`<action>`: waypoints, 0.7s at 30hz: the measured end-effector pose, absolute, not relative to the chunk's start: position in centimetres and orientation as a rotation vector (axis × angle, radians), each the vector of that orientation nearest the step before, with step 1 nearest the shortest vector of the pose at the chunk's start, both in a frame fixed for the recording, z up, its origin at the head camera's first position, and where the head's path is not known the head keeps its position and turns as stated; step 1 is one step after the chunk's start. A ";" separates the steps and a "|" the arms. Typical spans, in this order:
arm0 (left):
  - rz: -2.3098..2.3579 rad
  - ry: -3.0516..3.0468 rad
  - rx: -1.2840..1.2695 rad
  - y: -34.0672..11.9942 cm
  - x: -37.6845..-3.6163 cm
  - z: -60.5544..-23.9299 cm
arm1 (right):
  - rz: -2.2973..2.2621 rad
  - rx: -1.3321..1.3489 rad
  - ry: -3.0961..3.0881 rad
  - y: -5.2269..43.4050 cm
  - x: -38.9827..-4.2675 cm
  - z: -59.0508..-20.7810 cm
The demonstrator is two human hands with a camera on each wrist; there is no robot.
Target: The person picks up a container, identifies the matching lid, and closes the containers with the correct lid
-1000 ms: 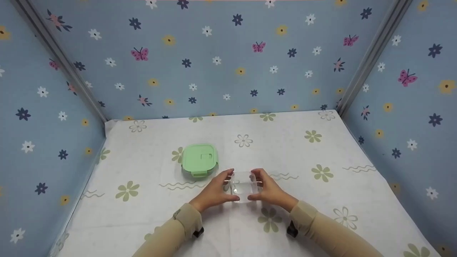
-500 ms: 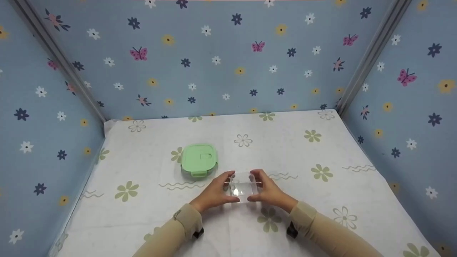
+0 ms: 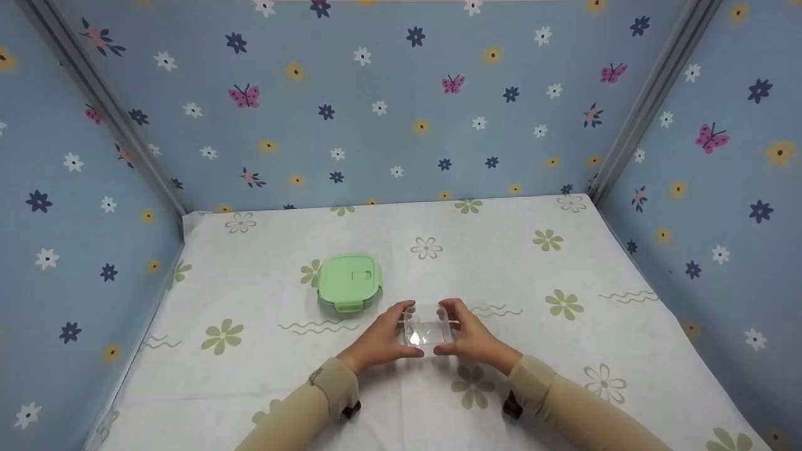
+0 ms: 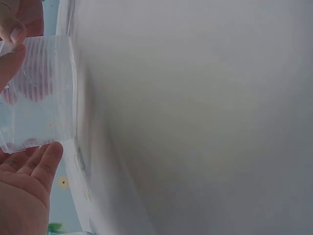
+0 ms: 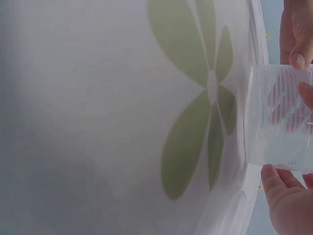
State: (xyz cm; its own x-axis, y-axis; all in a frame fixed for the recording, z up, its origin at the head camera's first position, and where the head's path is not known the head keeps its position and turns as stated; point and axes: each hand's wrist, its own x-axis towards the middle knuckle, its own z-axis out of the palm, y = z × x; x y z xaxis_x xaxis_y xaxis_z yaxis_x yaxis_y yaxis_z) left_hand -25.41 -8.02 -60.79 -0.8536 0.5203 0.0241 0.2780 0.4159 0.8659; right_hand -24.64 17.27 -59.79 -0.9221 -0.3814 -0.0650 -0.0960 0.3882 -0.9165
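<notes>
we have a clear ribbed plastic container (image 3: 427, 329) between both hands, set near the front middle of the tabletop (image 3: 539, 351). our left hand (image 3: 381, 339) curls its fingers and thumb round the container's left side, and our right hand (image 3: 471, 339) does the same on the right side, so each hand is gripping it. from the wrist views the container's base looks to be on or just at the cloth, though we cannot tell for sure whether it is a touch lifted. we judge the step in hand to be steadying or placing the open container. its green snap lid (image 3: 349, 281) lies flat near it, toward the back left and apart from the hands. a next move, as we judge it, would call for keeping one hand on the thin walls without squeezing them while the other reaches back-left to the lid.

the tabletop wears a white cloth printed with pale green flowers and wavy lines. blue walls (image 3: 401, 113) with flowers and butterflies close in the back and both sides, with grey metal posts at the back corners.
</notes>
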 end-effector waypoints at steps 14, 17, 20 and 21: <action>1.336 2.470 0.678 -7.9 -25.6 -60.7 | -1.495 -0.536 2.386 18.7 -24.9 -58.9; 1.346 2.466 0.669 -7.9 -25.6 -60.6 | -1.503 -0.599 2.396 19.3 -25.1 -58.5; 1.363 2.455 0.667 -7.9 -25.5 -60.4 | -1.492 -0.624 2.417 19.9 -25.2 -58.2; 1.368 2.450 0.667 -7.9 -25.5 -60.4 | -1.493 -0.629 2.419 20.0 -25.3 -58.1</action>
State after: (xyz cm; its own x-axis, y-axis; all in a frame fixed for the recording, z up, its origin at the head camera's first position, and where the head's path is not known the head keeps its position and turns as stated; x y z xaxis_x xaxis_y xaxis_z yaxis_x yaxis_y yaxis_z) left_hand -25.54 -7.85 -60.44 -0.8619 0.5071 0.0000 0.2660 0.4521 0.8514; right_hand -25.28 20.05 -58.09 -0.8817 -0.4710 0.0293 -0.2373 0.3890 -0.8902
